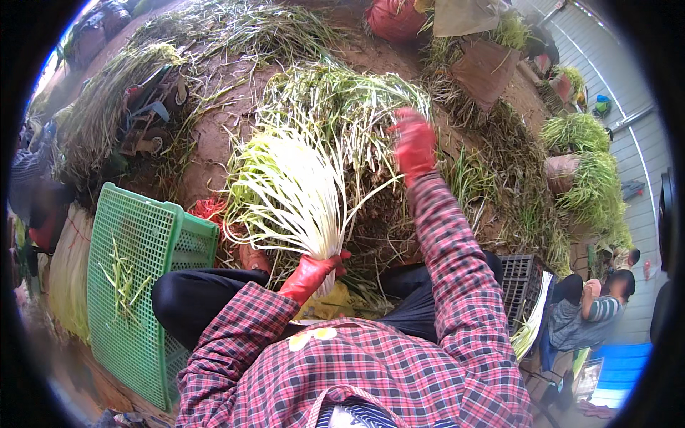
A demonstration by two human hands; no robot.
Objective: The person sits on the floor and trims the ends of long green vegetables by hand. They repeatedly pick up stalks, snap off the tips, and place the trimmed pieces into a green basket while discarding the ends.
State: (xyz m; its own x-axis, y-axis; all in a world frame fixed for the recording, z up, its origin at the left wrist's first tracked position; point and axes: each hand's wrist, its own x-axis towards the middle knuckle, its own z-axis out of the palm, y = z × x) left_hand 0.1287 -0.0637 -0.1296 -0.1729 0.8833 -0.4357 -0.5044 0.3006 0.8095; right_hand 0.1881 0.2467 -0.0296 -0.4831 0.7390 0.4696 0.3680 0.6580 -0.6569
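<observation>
My left hand (316, 275), in a red glove, is closed around the white lower ends of a bunch of long pale stalks (316, 203), which look like garlic chives. Their yellow-green tips fan out up and to the left. Out to the right, my right hand (413, 144), also gloved in red, is raised above the heap of green and withered leaves (342, 96). It is blurred, and whether its fingers hold anything cannot be told. One stray stalk from the bunch bends toward the right forearm. Below the left hand lies a yellow printed sack (329, 302), partly covered.
A green plastic crate (131, 283) with loose stalks on it stands at left. A black crate (519, 286) is by my right knee, beside more pale stalks (532, 321). A loaded cart (152, 115) stands upper left. People sit at right, near a person's striped sleeve (602, 309).
</observation>
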